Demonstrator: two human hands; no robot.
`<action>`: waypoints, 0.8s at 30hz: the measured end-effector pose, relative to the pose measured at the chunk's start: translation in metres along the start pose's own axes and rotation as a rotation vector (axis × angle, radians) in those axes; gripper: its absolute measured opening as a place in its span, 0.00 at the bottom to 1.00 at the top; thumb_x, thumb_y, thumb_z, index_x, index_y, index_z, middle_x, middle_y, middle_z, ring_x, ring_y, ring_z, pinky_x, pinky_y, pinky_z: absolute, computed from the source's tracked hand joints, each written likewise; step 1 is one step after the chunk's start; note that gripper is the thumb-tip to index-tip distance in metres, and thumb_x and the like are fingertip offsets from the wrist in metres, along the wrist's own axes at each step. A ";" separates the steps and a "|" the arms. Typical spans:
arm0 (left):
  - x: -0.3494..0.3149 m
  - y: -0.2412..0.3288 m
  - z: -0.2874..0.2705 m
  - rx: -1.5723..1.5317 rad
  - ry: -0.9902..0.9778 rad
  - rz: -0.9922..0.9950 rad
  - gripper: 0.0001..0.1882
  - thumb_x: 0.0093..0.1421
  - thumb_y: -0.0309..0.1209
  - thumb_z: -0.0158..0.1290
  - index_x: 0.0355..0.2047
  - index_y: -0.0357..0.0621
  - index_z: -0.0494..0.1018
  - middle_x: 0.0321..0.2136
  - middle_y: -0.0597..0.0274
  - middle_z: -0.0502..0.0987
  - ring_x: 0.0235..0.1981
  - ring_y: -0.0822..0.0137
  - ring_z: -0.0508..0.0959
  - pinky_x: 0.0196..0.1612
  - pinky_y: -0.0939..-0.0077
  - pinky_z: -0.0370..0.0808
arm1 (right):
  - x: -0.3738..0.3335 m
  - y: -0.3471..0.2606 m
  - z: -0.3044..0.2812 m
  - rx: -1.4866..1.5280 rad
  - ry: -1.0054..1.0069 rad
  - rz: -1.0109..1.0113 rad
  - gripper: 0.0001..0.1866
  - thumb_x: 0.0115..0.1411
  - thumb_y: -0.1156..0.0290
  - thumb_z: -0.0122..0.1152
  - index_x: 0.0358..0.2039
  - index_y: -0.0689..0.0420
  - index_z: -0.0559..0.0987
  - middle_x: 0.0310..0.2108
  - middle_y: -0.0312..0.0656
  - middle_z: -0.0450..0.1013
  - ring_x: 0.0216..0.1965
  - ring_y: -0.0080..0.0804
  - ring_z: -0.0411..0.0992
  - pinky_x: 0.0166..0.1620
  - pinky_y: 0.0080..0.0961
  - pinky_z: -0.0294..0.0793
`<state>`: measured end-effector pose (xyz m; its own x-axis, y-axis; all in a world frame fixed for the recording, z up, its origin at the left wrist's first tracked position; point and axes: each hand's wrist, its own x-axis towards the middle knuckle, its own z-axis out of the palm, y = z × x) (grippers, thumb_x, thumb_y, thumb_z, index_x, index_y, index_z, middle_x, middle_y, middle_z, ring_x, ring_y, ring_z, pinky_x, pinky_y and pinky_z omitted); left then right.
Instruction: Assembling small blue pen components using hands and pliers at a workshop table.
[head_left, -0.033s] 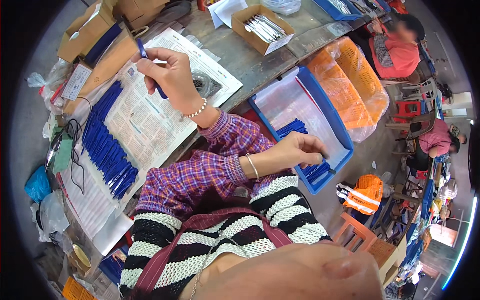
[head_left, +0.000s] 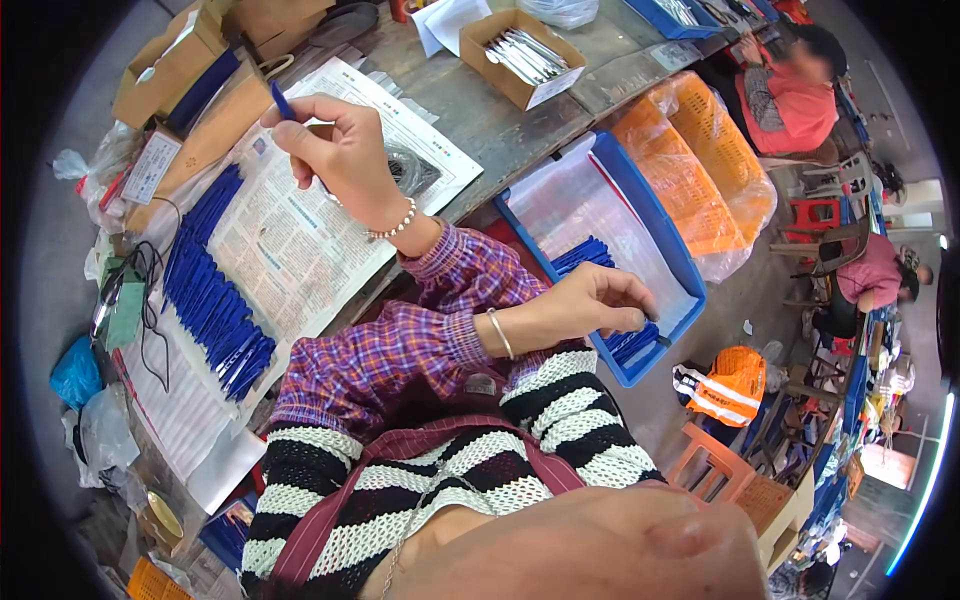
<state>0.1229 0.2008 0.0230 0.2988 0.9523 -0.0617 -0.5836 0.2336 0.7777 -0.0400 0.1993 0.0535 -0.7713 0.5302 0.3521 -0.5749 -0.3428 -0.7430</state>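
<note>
My arms cross, the left forearm over the right. My right hand (head_left: 345,155), with a beaded bracelet, is closed on a slim blue tool (head_left: 281,100) above the newspaper. Only the tool's upper end shows clearly; its kind I cannot make out. My left hand (head_left: 600,303), with a bangle, hovers over the near end of a blue tray (head_left: 625,372). Its fingers are loosely curled and slightly apart, with nothing visible between them. Similar blue tools (head_left: 632,343) lie in the tray below it. A long row of blue tools (head_left: 215,310) lies on the table at left.
Newspaper (head_left: 290,235) covers part of the worktable, with a small wire-filled container (head_left: 408,168) on it. Behind stands a cardboard box (head_left: 525,58) of silvery tools. Orange crates (head_left: 690,170) sit beyond the tray. Two people (head_left: 795,100) sit at right. A cable (head_left: 150,310) lies at left.
The blue tool in my right hand has turned; its lower end, which stuck out below the fingers, no longer shows there. My left hand has hardly moved.
</note>
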 end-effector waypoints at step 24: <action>-0.172 0.057 -0.078 0.509 0.409 0.165 0.05 0.53 0.14 0.52 0.31 0.33 0.75 0.35 0.58 0.76 0.38 0.70 0.76 0.43 0.78 0.72 | -0.131 -0.073 -0.121 -0.926 -0.198 0.051 0.11 0.51 0.79 0.64 0.37 0.62 0.80 0.27 0.40 0.74 0.26 0.26 0.69 0.28 0.22 0.66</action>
<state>-0.0204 0.0658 0.0287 -0.1322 0.9887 -0.0706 -0.1382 0.0521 0.9890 0.1361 0.2486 -0.0070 -0.8706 0.3611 0.3341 -0.1597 0.4348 -0.8862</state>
